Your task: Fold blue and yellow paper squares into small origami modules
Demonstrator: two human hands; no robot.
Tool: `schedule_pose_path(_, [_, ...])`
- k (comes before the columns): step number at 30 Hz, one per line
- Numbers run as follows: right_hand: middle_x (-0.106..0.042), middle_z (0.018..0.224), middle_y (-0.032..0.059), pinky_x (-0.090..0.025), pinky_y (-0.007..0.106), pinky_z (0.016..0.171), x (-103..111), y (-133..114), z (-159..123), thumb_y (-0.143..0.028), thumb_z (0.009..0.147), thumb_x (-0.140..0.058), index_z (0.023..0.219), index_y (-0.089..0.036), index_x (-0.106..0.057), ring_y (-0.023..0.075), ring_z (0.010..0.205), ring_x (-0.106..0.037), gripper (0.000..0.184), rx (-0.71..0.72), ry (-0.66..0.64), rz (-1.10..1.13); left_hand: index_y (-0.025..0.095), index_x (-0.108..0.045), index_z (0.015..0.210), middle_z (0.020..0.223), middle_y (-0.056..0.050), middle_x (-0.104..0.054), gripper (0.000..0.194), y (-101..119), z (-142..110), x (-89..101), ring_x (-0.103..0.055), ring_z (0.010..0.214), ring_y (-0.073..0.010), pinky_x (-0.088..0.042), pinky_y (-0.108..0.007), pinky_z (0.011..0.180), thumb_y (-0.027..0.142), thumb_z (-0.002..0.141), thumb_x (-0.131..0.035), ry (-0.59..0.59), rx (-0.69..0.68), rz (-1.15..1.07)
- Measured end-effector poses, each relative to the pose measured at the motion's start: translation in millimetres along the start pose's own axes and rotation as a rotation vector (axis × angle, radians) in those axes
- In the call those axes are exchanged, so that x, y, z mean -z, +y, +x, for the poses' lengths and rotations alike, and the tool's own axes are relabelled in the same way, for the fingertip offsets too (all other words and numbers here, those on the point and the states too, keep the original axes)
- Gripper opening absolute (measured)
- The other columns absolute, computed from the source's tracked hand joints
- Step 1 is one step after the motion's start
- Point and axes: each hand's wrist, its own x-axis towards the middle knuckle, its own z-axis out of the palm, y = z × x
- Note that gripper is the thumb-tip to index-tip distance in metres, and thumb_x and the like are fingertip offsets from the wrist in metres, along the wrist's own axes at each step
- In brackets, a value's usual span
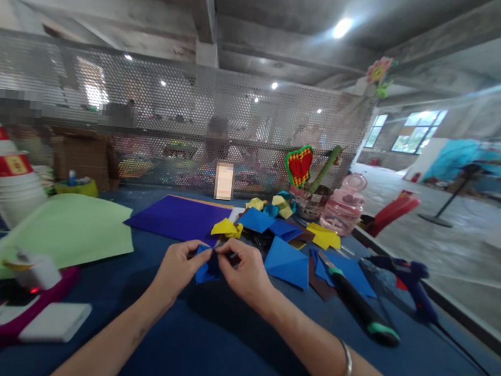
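Note:
Between my two hands is a small folded piece of blue paper point(207, 271), held up over the dark blue table point(217, 344). My left hand point(182, 264) pinches its left side between thumb and fingers. On its upper right edge, my right hand point(242, 269) is closed in a pinch too. Just beyond my fingers lies a folded yellow paper piece point(227, 228). A purple sheet point(180, 220) rests behind my left hand. Blue paper squares point(287, 262) lie to the right of my right hand.
On the right are a utility knife point(360, 308) and a glue gun point(418, 287) with its cord. A pink plastic jar point(342, 206) stands at the back right. At left lie a green sheet point(82, 228), a power strip point(20, 316) and stacked white cups point(15, 189). A perforated screen point(258, 112) rises behind.

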Motion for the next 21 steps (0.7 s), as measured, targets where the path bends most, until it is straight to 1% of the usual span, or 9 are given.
schedule_pose_path(2, [-0.065,0.073,0.0006,-0.043,0.022,0.061,2,-3,1,-0.021,0.083,-0.053,0.08,-0.018,-0.065,0.0122,0.065,-0.058,0.013,-0.008,-0.026,0.002,0.015,-0.068,0.075,0.061,0.001,-0.064,0.022,0,0,1.3,-0.055,0.056,-0.0132,-0.042,-0.022,0.054,0.036,0.075,-0.061,0.003,-0.026,0.035])
schedule_pose_path(4, [-0.065,0.071,0.001,-0.043,0.022,0.06,3,-4,3,-0.025,0.084,-0.054,0.076,-0.017,-0.065,0.0127,0.065,-0.058,0.016,-0.049,-0.035,0.011,0.016,-0.068,0.074,0.063,0.0,-0.065,0.019,2,-1,2.2,-0.057,0.06,-0.0147,-0.042,-0.023,0.057,0.034,0.075,-0.061,0.007,-0.059,0.075])
schedule_pose_path(7, [-0.065,0.067,0.0017,-0.044,0.022,0.059,4,2,7,-0.027,0.081,-0.059,0.068,-0.015,-0.064,0.013,0.064,-0.058,0.018,-0.15,-0.04,0.062,0.017,-0.069,0.075,0.067,-0.001,-0.068,0.018,5,-3,2.3,-0.059,0.066,-0.0169,-0.042,-0.025,0.062,0.032,0.078,-0.059,0.024,-0.167,0.248])
schedule_pose_path(10, [-0.065,0.067,0.0013,-0.044,0.022,0.058,4,10,9,-0.026,0.077,-0.062,0.069,-0.015,-0.064,0.0123,0.062,-0.057,0.015,-0.209,-0.094,0.132,0.018,-0.068,0.078,0.071,-0.001,-0.07,0.02,7,-5,1.4,-0.062,0.068,-0.0172,-0.042,-0.025,0.065,0.031,0.084,-0.053,0.044,-0.268,0.429])
schedule_pose_path(13, [-0.066,0.068,0.0013,-0.042,0.022,0.057,5,13,8,-0.027,0.078,-0.063,0.072,-0.015,-0.066,0.0122,0.063,-0.057,0.014,-0.218,-0.121,0.092,0.019,-0.068,0.08,0.076,-0.002,-0.071,0.018,6,-7,0.5,-0.064,0.071,-0.0177,-0.043,-0.026,0.068,0.028,0.085,-0.052,0.066,-0.312,0.499])
schedule_pose_path(16, [-0.067,0.071,0.0016,-0.041,0.022,0.059,7,12,7,-0.024,0.08,-0.06,0.077,-0.016,-0.069,0.0127,0.065,-0.057,0.012,-0.179,-0.159,-0.016,0.019,-0.067,0.08,0.079,-0.003,-0.071,0.017,4,-8,-0.2,-0.064,0.074,-0.0186,-0.043,-0.027,0.07,0.027,0.085,-0.052,0.077,-0.352,0.544])
schedule_pose_path(18, [-0.067,0.069,0.0012,-0.039,0.022,0.057,8,12,7,-0.023,0.081,-0.059,0.077,-0.016,-0.069,0.0123,0.064,-0.055,0.013,-0.164,-0.192,-0.066,0.02,-0.067,0.081,0.08,-0.002,-0.071,0.016,4,-8,-0.6,-0.065,0.075,-0.0191,-0.044,-0.028,0.07,0.025,0.086,-0.052,0.079,-0.371,0.568])
schedule_pose_path(21, [-0.065,0.067,0.0009,-0.037,0.021,0.054,10,14,9,-0.022,0.079,-0.06,0.076,-0.016,-0.069,0.0116,0.061,-0.053,0.012,-0.186,-0.244,-0.047,0.021,-0.066,0.08,0.081,-0.002,-0.072,0.014,4,-9,-1.1,-0.065,0.076,-0.0191,-0.044,-0.028,0.071,0.024,0.086,-0.053,0.078,-0.389,0.597])
